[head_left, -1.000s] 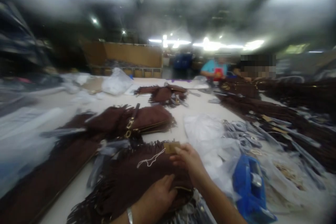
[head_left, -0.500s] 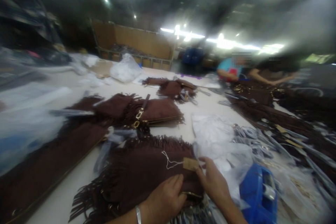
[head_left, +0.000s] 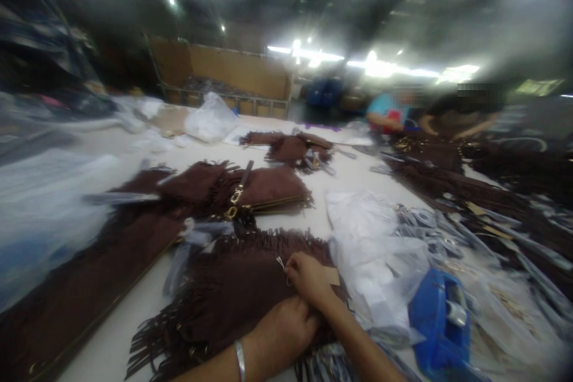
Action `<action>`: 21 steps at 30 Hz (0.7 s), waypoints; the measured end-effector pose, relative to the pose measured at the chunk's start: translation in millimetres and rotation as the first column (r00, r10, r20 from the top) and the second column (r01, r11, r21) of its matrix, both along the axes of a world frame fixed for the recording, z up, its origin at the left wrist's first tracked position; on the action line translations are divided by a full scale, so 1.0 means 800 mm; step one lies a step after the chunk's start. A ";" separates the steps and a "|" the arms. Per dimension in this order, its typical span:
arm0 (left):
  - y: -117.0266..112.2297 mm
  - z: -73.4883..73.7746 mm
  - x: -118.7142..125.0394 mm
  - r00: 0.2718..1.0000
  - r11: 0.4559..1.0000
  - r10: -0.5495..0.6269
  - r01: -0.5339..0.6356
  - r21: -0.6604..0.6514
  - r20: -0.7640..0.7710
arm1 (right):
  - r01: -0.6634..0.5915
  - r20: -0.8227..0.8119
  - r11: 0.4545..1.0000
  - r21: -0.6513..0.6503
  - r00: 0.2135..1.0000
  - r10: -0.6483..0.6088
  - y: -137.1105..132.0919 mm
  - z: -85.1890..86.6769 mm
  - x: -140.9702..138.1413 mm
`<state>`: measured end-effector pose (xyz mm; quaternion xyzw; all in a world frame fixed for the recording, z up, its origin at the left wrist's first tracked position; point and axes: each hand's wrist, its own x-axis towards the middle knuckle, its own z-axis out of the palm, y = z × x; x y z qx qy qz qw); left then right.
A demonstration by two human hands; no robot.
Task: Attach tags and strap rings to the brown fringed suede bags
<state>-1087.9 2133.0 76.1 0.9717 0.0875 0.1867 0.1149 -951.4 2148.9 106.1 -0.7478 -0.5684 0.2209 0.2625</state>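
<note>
A dark brown fringed bag (head_left: 242,277) lies flat on the table in front of me. My left hand (head_left: 286,325), with a silver bracelet at the wrist, is closed on the bag's near right edge; its fingertips are partly hidden. Crossing just above it, my right hand (head_left: 308,277) pinches the white string (head_left: 281,262) of a tan hang tag (head_left: 332,276). The tag rests on the bag's right side, partly covered by that hand.
More brown fringed bags (head_left: 273,188) lie beyond and to the left. White plastic wrapping (head_left: 358,233) and a blue tape dispenser (head_left: 441,322) are on the right. Two people work at the far right beside piled brown bags (head_left: 447,191).
My right hand has moved left from the tag's right end to the white string and now pinches it. My left hand stays at the bag's edge.
</note>
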 end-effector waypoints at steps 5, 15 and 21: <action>0.007 0.025 -0.002 0.997 0.999 -0.010 0.006 -0.050 -0.081 | 0.052 -0.311 0.998 0.039 0.950 -0.037 -0.013 0.005 0.027; 0.056 0.039 0.004 0.991 0.906 -0.059 0.001 -0.424 -0.122 | 0.308 -0.842 0.947 0.090 0.531 -0.093 -0.141 0.065 0.111; 0.065 0.041 0.004 0.985 0.881 -0.109 0.033 -0.472 -0.135 | 0.116 -0.533 0.993 -0.018 0.839 -0.108 -0.185 0.078 0.088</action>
